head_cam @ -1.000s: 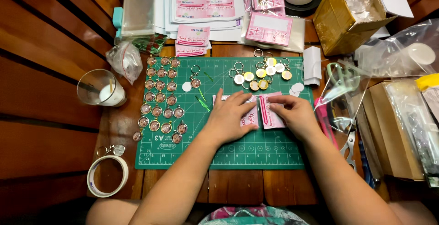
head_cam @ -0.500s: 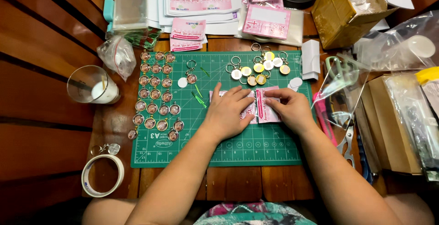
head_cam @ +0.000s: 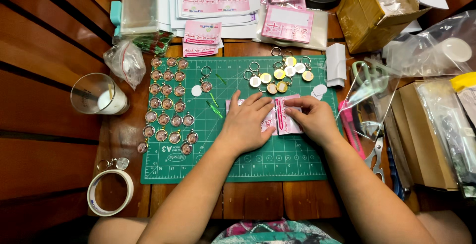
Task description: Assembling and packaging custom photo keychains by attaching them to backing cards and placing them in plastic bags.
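On green cutting mat (head_cam: pixel 297 159): left hand (head_cam: pixel 248 122) flat, fingers spread, pinning pink card (head_cam: pixel 285 117); right hand (head_cam: pixel 312 117) pinching its folded edge. Folding step likely underway; next calls for firm crease.

Counts on and around the green cutting mat (head_cam: pixel 277 159)

2 hands, 2 tape rolls, 1 glass cup (head_cam: pixel 98 94), 1 cardboard box (head_cam: pixel 364 13), roughly 19 photo keychains (head_cam: pixel 168 106) in rows, about 8 pale round keychains (head_cam: pixel 280 73).
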